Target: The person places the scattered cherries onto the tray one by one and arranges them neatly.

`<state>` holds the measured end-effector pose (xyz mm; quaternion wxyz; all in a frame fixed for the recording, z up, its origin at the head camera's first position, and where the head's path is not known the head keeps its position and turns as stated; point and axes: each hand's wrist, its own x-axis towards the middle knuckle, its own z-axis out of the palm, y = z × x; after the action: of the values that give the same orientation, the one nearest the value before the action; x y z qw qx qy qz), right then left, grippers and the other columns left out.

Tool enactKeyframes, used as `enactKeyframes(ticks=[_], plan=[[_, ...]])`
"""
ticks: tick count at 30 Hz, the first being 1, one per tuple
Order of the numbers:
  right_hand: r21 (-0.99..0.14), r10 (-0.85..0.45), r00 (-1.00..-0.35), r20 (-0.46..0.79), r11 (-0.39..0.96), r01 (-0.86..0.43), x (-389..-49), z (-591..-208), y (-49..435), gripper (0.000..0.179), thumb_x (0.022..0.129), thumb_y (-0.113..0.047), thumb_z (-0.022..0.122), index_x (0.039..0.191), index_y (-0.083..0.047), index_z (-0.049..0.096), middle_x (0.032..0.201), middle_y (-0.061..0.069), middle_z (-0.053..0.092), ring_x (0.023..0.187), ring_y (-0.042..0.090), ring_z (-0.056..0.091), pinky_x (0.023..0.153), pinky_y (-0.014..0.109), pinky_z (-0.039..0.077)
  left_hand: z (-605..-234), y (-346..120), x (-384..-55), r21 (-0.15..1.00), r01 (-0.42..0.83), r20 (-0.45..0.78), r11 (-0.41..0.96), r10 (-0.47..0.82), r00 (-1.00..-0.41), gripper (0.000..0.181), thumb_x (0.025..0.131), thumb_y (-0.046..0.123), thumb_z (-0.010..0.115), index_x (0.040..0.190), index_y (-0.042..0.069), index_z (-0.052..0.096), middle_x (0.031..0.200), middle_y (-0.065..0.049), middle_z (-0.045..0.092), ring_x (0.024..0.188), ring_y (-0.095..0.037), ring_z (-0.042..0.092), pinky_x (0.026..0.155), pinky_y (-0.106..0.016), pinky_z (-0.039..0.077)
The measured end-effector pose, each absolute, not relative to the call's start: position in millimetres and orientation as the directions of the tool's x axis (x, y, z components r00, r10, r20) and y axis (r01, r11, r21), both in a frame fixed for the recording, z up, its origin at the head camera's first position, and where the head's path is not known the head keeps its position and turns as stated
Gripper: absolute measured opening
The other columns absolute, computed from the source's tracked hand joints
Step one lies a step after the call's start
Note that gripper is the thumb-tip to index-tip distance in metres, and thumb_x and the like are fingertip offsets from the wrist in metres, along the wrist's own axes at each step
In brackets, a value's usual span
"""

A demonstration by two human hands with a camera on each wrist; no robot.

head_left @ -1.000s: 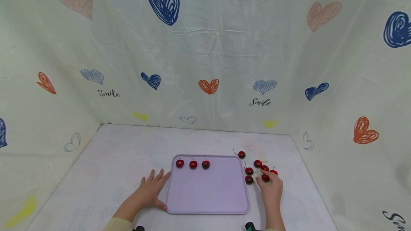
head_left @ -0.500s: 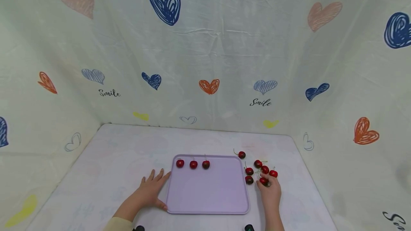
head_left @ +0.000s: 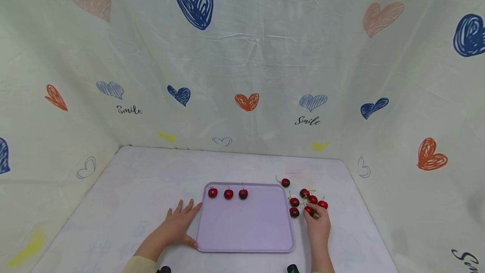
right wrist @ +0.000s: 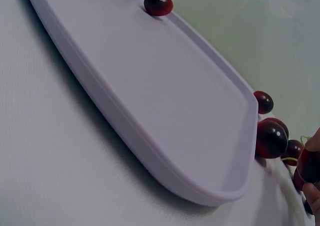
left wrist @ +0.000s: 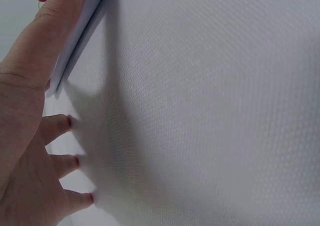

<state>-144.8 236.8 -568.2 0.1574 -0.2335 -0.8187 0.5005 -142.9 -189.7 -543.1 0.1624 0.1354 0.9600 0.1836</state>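
A lilac tray (head_left: 246, 228) lies on the table, with three red cherries (head_left: 228, 194) in a row near its far edge. At the tray's left side my left hand (head_left: 175, 227) is spread out, touching the rim. The left wrist view shows its thumb (left wrist: 45, 31) along the tray's edge and fingertips on the tabletop. Right of the tray, my right hand (head_left: 319, 224) pinches a dark red cherry (right wrist: 310, 165) between thumb and fingers. Several more stemmed cherries (head_left: 312, 199) lie around that hand; one cherry (head_left: 294, 212) sits close by the tray's right rim.
The white table (head_left: 151, 172) has a pale curtain (head_left: 242, 54) printed with hearts behind it and at both sides. A lone cherry (head_left: 285, 183) lies off the tray's far right corner. A dark device (head_left: 292, 268) shows near my right wrist.
My right hand has taken hold of a cherry from the group and shifted slightly left with it. The left hand and the tray stay where they were.
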Motion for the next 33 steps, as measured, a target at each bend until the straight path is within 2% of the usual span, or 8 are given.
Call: enactKeyframes(ticks=[2,4,10,25,28,33], plan=[[-0.903,0.523,-0.852,0.036,0.382,0.196,-147,-567,234,0.023,0.089,-0.004,0.065,0.111,0.000,0.069,0.116,0.015,0.057,0.106,0.028,0.051,0.069,0.007,0.040,-543,-190,-142,0.397,0.199,-0.264,0.896,0.319,-0.910,0.121,0.050,0.055,0.090,0.148,0.007,0.038,0.151,-0.028,0.032,0.137,-0.059,0.015,0.100,-0.079,0.011],[-0.912,0.506,-0.862,0.046,0.373,0.171,-149,-565,229,0.022,0.090,-0.003,0.064,0.111,0.000,0.069,0.116,0.014,0.058,0.106,0.025,0.050,0.070,0.006,0.039,-543,-190,-142,0.398,0.197,-0.265,0.896,0.318,-0.910,0.121,0.050,0.055,0.090,0.148,0.007,0.038,0.151,-0.028,0.032,0.137,-0.058,0.015,0.100,-0.079,0.011],[-0.922,0.483,-0.868,0.120,0.378,0.083,-154,-564,213,0.018,0.087,0.003,0.065,0.104,0.001,0.072,0.112,0.013,0.061,0.103,0.020,0.052,0.072,0.010,0.042,-543,-190,-142,0.399,0.200,-0.262,0.895,0.320,-0.910,0.121,0.050,0.055,0.090,0.148,0.007,0.038,0.151,-0.028,0.031,0.137,-0.059,0.015,0.100,-0.079,0.011],[-0.954,0.390,-0.899,0.198,0.289,-0.085,-162,-560,180,0.015,0.085,0.011,0.064,0.096,0.006,0.073,0.108,0.016,0.060,0.095,0.010,0.055,0.074,0.010,0.047,-540,-189,-140,0.401,0.195,-0.259,0.895,0.315,-0.913,0.120,0.050,0.053,0.091,0.148,0.006,0.039,0.151,-0.028,0.032,0.137,-0.059,0.015,0.100,-0.079,0.011],[-0.951,0.375,-0.904,0.205,0.294,-0.094,-165,-560,174,0.017,0.082,0.011,0.066,0.096,0.004,0.073,0.107,0.014,0.061,0.092,0.012,0.056,0.074,0.010,0.047,-541,-189,-140,0.399,0.200,-0.252,0.895,0.317,-0.914,0.120,0.050,0.053,0.091,0.148,0.007,0.039,0.151,-0.027,0.032,0.137,-0.059,0.015,0.100,-0.079,0.011],[-0.945,0.340,-0.913,0.226,0.306,-0.120,-170,-561,164,0.022,0.076,0.012,0.071,0.096,0.003,0.073,0.103,0.014,0.061,0.085,0.022,0.061,0.070,0.014,0.050,-541,-189,-140,0.399,0.202,-0.252,0.894,0.319,-0.914,0.120,0.050,0.053,0.091,0.148,0.007,0.039,0.151,-0.028,0.032,0.137,-0.059,0.015,0.100,-0.079,0.011]])
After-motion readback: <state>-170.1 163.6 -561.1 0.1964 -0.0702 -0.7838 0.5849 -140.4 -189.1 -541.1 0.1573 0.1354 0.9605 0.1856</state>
